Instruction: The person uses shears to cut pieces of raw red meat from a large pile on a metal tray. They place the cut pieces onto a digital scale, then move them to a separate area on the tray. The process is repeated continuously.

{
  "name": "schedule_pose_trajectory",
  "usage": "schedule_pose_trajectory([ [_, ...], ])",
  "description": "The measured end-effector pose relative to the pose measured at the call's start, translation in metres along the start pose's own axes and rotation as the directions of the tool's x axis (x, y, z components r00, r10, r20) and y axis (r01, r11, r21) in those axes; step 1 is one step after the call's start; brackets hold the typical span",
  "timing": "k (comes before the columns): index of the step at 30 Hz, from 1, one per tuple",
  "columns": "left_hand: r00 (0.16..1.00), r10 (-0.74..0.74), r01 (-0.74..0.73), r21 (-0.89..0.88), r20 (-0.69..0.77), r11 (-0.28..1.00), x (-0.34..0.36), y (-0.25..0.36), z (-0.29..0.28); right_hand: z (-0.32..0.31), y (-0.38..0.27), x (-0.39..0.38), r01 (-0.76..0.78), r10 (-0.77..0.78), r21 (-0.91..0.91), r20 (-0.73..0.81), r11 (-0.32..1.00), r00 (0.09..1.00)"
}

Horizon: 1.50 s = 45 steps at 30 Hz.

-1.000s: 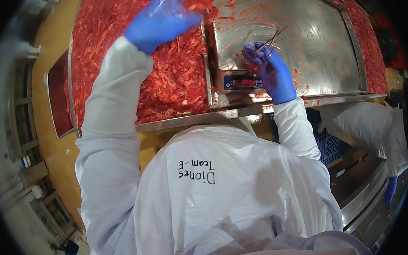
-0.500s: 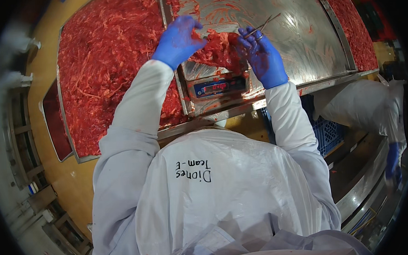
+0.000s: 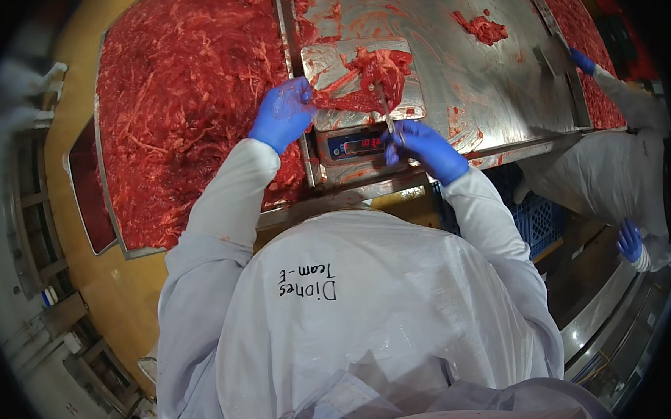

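Observation:
A digital scale [image 3: 413,103] with a metal plate and a red-lit display stands on the steel table in front of me. A ragged piece of raw red meat [image 3: 383,72] lies on its plate, one strip stretching toward the left. My left hand [image 3: 283,115], in a blue glove, pinches the end of that strip at the plate's left edge. My right hand [image 3: 427,148], also blue-gloved, grips a pair of scissors [image 3: 389,116] just right of the display. The scissors' narrow blades point away from me and reach the meat; their tips are hard to make out.
A large tray of meat trimmings [image 3: 186,119] fills the left side. On the steel table [image 3: 481,88] lies a smaller scrap of meat [image 3: 481,29]. At right, a co-worker's gloved hand [image 3: 582,61] is by another meat tray [image 3: 569,26]. A blue crate [image 3: 541,221] sits below the table.
The meat has come down onto the scale's plate, and the display is now uncovered. My right hand moved left and nearer, turning the scissors onto the meat. A co-worker's hand appeared at right.

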<state>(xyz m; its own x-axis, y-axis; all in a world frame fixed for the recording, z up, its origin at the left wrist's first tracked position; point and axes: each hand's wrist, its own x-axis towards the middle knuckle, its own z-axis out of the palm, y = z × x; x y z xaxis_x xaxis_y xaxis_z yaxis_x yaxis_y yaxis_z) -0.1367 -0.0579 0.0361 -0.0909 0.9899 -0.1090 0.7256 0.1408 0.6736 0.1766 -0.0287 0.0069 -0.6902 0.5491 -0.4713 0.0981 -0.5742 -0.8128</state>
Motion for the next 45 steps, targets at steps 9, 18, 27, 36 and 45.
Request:
schedule_pose_trajectory([
  [9, 0.971, 0.112, -0.070, -0.198, 0.212, 0.978, -0.026, -0.002, 0.026, 0.044, 0.011, 0.056, -0.011, -0.056, 0.393, 0.158, 0.919, 0.986],
  [18, 0.870, 0.047, 0.183, -0.411, 0.490, 0.893, -0.055, -0.019, 0.010, 0.059, 0.015, 0.058, -0.085, 0.004, 0.420, 0.190, 0.903, 0.982],
  [27, 0.981, -0.139, 0.177, 0.323, -0.138, 0.930, -0.084, -0.161, -0.099, 0.035, 0.023, -0.027, 0.031, -0.041, 0.096, 0.104, 0.995, 0.994],
  [36, 0.949, 0.243, -0.248, -0.003, -0.203, 0.969, -0.033, 0.000, -0.019, -0.009, 0.006, -0.057, 0.216, -0.208, 0.054, -0.125, 0.975, 0.970],
  [45, 0.869, 0.488, -0.472, 0.161, -0.082, 0.867, -0.025, 0.001, 0.039, -0.017, 0.036, -0.029, -0.033, 0.029, 0.034, 0.106, 0.999, 0.994],
])
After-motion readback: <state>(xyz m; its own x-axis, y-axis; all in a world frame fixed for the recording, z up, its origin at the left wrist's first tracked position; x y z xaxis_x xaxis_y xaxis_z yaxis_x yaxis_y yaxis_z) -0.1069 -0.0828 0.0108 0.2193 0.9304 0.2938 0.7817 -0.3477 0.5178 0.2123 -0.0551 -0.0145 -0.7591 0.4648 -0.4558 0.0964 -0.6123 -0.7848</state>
